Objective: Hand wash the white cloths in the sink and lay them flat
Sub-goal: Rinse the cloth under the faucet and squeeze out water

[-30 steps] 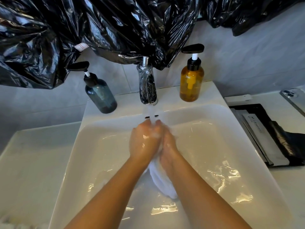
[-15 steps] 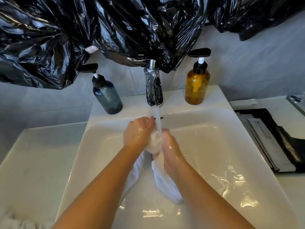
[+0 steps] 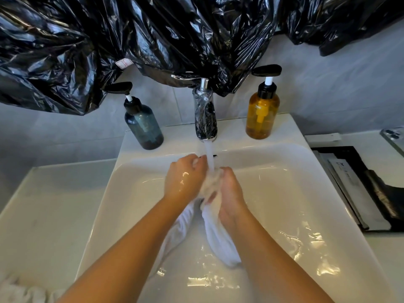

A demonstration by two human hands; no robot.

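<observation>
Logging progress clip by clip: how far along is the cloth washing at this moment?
Done: the tap runs and the cloth is wet. In hand: the left hand and right hand grip it bunched under the stream, over the sink. Left: nothing lies flat yet. A crumpled white heap sits on the counter; washed or not, I cannot tell.

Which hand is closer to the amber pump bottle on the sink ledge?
Right. The right hand grips the white cloth right of the water stream, toward the amber pump bottle; the left hand holds it left of the stream.
</observation>
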